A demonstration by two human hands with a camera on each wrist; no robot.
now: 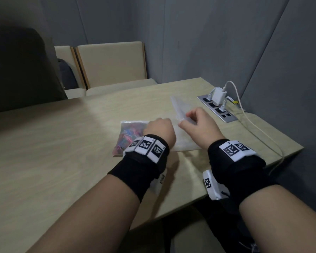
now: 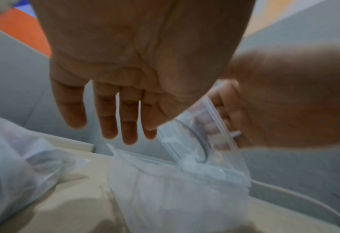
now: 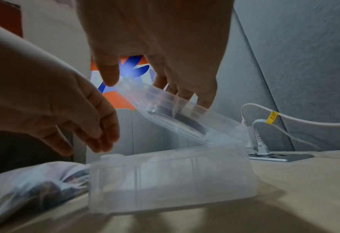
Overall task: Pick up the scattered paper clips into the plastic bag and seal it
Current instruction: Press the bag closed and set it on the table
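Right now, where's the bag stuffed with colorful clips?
In the head view, the filled bag lies on the table, partly under the left hand, left of the clear empty bag.

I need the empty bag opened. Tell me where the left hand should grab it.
Pinch the near lip of the clear bag at its raised mouth, coming from the left. The right hand already lifts the far lip, and the left hand hovers open beside it.

text: none legible | yellow cable tag (image 3: 272, 117): warning triangle, print too small | wristbands (image 1: 146, 146): square code markers only
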